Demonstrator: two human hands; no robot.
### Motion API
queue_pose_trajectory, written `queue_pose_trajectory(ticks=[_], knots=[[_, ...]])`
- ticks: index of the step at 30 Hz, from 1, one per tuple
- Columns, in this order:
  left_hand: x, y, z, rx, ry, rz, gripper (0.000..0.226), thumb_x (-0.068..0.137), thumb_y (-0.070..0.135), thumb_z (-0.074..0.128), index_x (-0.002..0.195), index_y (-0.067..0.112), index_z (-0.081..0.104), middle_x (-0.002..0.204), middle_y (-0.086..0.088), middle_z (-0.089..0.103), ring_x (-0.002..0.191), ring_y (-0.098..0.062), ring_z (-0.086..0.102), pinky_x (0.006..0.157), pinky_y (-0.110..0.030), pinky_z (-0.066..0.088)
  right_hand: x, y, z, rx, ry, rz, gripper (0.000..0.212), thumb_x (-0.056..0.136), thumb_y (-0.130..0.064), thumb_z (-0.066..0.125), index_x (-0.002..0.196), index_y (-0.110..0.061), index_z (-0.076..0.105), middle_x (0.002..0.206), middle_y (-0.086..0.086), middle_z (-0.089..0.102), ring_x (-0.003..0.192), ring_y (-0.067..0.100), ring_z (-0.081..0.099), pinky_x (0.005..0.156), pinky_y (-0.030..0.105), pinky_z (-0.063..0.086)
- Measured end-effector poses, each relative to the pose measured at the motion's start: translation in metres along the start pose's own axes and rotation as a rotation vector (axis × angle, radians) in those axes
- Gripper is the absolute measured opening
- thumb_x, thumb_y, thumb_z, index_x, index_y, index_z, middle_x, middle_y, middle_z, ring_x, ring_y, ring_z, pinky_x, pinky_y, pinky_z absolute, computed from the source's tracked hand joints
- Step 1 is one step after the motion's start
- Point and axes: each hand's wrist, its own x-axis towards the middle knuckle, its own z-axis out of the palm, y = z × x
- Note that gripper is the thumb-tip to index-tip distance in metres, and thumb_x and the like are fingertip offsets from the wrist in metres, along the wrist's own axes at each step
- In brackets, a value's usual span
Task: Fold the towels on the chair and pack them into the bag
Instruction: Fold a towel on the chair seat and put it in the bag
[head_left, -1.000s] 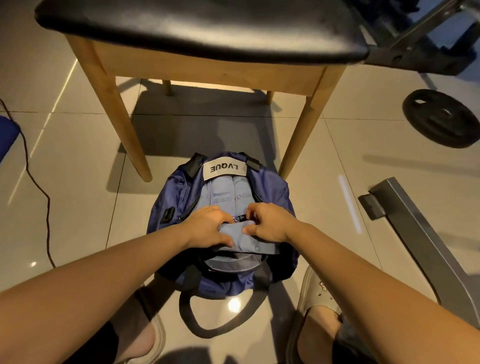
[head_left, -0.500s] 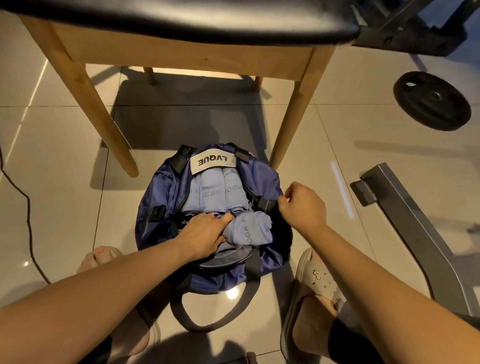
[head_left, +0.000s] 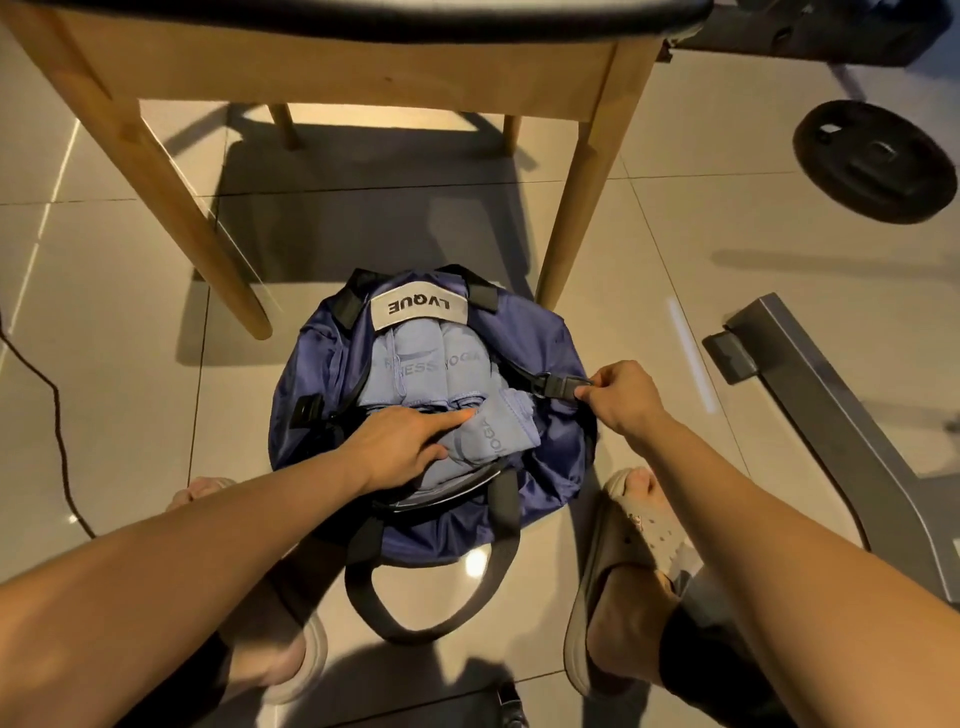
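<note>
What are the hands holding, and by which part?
The right hand pinches the black clip at the side of the bag, by its outer end. The left hand holds nothing; its straight fingers press a towel.

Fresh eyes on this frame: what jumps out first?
The navy blue fabric duffel bag sits open on the tiled floor at centre, packed with folded light-blue towels. The left hand presses on the nearest towel while the right hand pinches a black plastic buckle at the bag's right edge. Behind it stands a wooden chair with a black padded seat.
</note>
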Motion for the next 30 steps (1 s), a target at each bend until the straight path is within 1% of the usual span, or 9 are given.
queue_pose_trajectory(ticks=[6,9,13,16,18,21,24,27,30], knots=[[0.007,0.011,0.005,0.148,-0.023,0.008,0.067,0.103,0.041,0.055,0.16,0.045,0.02,0.113,-0.005,0.072,0.101,-0.03,0.065,0.072,-0.036,0.041,-0.001,0.003,-0.001,-0.164,0.003,-0.037,0.016,0.095,-0.023,0.065,0.094,-0.008,0.07,0.086,0.013,0.064,0.08,0.033,0.059,0.066,0.03,0.04],[0.013,0.012,0.008,0.182,-0.008,-0.023,0.057,0.102,0.035,0.053,0.153,0.05,0.032,0.112,-0.003,0.073,0.098,-0.03,0.065,0.069,-0.036,0.043,0.003,0.005,-0.016,-0.161,-0.034,-0.057,0.017,0.095,-0.02,0.065,0.094,-0.003,0.071,0.086,0.014,0.063,0.08,0.032,0.057,0.066,0.029,0.038],[0.015,0.019,0.01,0.185,-0.005,-0.064,0.051,0.101,0.036,0.051,0.148,0.052,0.04,0.116,0.001,0.072,0.102,-0.028,0.066,0.068,-0.033,0.036,0.005,0.019,-0.027,-0.158,-0.034,-0.013,0.018,0.097,-0.019,0.065,0.088,-0.004,0.067,0.085,0.015,0.062,0.077,0.031,0.055,0.063,0.029,0.036],[0.015,0.023,0.01,0.294,-0.004,-0.06,0.048,0.099,0.038,0.053,0.146,0.041,0.045,0.112,-0.001,0.072,0.102,-0.029,0.067,0.072,-0.035,0.047,0.002,0.021,-0.017,-0.158,-0.03,0.029,0.02,0.097,-0.022,0.065,0.087,-0.005,0.065,0.084,0.014,0.061,0.077,0.031,0.054,0.062,0.03,0.036],[0.013,0.028,0.006,0.378,0.052,-0.007,0.051,0.096,0.036,0.058,0.145,0.029,0.045,0.109,-0.003,0.068,0.098,-0.028,0.067,0.07,-0.036,0.049,0.001,0.019,-0.014,-0.135,0.003,0.023,0.02,0.096,-0.024,0.066,0.087,-0.006,0.065,0.083,0.013,0.062,0.076,0.031,0.056,0.057,0.029,0.035],[0.012,0.03,0.006,0.351,0.183,0.254,0.063,0.09,0.022,0.068,0.147,0.025,0.041,0.118,-0.003,0.056,0.099,-0.025,0.059,0.068,-0.037,0.048,-0.002,0.017,-0.013,-0.114,0.087,-0.019,0.015,0.092,-0.022,0.069,0.083,-0.012,0.063,0.082,0.009,0.064,0.077,0.03,0.058,0.055,0.028,0.035],[0.018,0.025,0.01,0.319,0.074,0.371,0.057,0.093,0.017,0.063,0.146,0.025,0.045,0.126,-0.002,0.053,0.11,-0.024,0.054,0.085,-0.038,0.052,-0.003,0.018,-0.013,-0.116,0.069,-0.065,0.014,0.092,-0.017,0.068,0.081,-0.012,0.061,0.076,0.005,0.06,0.075,0.028,0.056,0.058,0.03,0.035],[0.026,0.026,0.01,0.156,-0.07,0.253,0.054,0.093,0.016,0.057,0.145,0.029,0.052,0.126,0.0,0.059,0.114,-0.024,0.053,0.092,-0.04,0.05,-0.002,0.022,-0.024,-0.04,-0.031,-0.113,0.014,0.093,-0.012,0.066,0.081,-0.008,0.06,0.078,0.008,0.06,0.073,0.025,0.053,0.063,0.034,0.044],[0.032,0.03,0.008,-0.078,-0.234,0.121,0.053,0.09,0.008,0.05,0.132,0.035,0.063,0.12,-0.001,0.068,0.113,-0.027,0.057,0.092,-0.043,0.05,-0.006,0.034,-0.041,0.251,-0.147,-0.122,0.015,0.097,-0.003,0.063,0.083,-0.004,0.056,0.078,0.012,0.057,0.07,0.023,0.052,0.064,0.035,0.05]])
